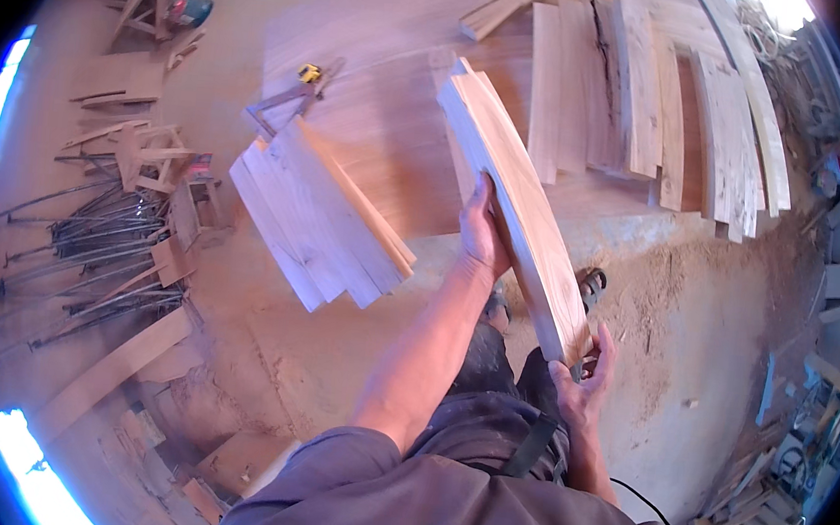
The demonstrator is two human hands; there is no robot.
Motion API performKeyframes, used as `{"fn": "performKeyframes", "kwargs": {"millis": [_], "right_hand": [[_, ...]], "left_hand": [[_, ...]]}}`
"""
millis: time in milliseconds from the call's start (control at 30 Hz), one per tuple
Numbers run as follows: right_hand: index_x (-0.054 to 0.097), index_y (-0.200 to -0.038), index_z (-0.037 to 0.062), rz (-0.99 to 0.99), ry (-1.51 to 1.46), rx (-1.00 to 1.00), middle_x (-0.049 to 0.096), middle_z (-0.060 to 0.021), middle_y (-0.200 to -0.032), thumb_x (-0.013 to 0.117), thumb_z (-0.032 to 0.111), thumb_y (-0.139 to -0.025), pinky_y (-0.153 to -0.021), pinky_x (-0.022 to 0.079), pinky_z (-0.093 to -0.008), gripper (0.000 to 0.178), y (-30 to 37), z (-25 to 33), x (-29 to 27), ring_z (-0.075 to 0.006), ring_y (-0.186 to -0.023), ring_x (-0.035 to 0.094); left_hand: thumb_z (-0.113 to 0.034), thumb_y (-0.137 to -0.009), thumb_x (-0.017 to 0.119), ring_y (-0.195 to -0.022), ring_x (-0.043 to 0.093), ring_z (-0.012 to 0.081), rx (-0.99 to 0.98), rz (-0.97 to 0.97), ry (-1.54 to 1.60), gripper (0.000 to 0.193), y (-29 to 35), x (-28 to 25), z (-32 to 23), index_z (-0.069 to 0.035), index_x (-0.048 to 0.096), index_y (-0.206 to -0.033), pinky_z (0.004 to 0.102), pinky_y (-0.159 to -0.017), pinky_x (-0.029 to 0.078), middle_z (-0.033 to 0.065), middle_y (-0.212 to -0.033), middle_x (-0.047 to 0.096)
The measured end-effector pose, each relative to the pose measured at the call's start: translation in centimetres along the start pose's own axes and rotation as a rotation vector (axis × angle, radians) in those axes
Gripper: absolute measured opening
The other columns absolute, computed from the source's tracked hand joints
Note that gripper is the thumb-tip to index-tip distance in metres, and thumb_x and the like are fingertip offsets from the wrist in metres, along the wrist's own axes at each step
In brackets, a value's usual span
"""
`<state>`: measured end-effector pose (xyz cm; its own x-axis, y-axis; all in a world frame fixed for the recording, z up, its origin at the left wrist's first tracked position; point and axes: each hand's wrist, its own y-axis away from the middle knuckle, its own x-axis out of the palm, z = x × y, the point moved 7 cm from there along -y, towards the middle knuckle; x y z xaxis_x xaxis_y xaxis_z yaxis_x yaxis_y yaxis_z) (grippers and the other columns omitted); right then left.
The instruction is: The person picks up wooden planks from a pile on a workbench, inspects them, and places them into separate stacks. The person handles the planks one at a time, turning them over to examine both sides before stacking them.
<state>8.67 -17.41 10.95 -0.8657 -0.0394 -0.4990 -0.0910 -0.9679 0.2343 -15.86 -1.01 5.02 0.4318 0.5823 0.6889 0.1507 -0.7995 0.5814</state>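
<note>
Both my hands hold long pale wooden boards [533, 207], which seem to be at least two lying face to face. They slant from the worktable's near edge down toward my waist. My left hand [483, 233] grips their left side around mid-length, thumb along the edge. At the near end, my right hand [586, 374] curls round the corner, its fingers partly behind the wood. A fanned stack of short boards [315, 220] lies left of my left hand, overhanging the table edge. Beyond it are a yellow-and-black tape measure [310, 73] and what looks like a try square [279, 105].
More boards [641, 92] lie side by side on the right of the wooden worktable [381, 131], several jutting over its edge. Metal bars [105, 257] and scrap wood pile up at left. Sawdust [668, 302] covers the floor. A black cable [657, 508] trails at lower right.
</note>
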Motion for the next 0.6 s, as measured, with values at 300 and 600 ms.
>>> {"fn": "performKeyframes", "kwargs": {"millis": [300, 600], "right_hand": [[0.053, -0.145, -0.001, 0.041, -0.102, -0.025, 0.059, -0.0112, -0.123, 0.083, 0.022, -0.072, -0.09, 0.051, -0.0355, 0.082, 0.0, -2.7, 1.9, -0.0229, -0.109, 0.058], [0.053, -0.141, -0.0022, 0.127, -0.634, 0.331, 0.065, -0.0051, -0.114, 0.078, 0.005, -0.081, -0.085, 0.052, -0.0272, 0.066, -0.2, -5.1, 2.3, -0.0127, -0.098, 0.062]], "left_hand": [[-0.052, -0.101, 0.059, -0.123, 0.059, 0.0278, 0.135, -0.137, -0.102, 0.064, 2.1, -2.1, -1.4, -0.004, 0.053, -0.144, 0.0439, -0.107, 0.047, 0.0122, -0.136, 0.062], [-0.055, -0.104, 0.053, -0.134, 0.052, 0.0332, 0.172, -0.135, -0.105, 0.066, 2.4, -2.7, -1.8, -0.007, 0.047, -0.149, 0.0513, -0.113, 0.042, 0.012, -0.145, 0.056]]}}
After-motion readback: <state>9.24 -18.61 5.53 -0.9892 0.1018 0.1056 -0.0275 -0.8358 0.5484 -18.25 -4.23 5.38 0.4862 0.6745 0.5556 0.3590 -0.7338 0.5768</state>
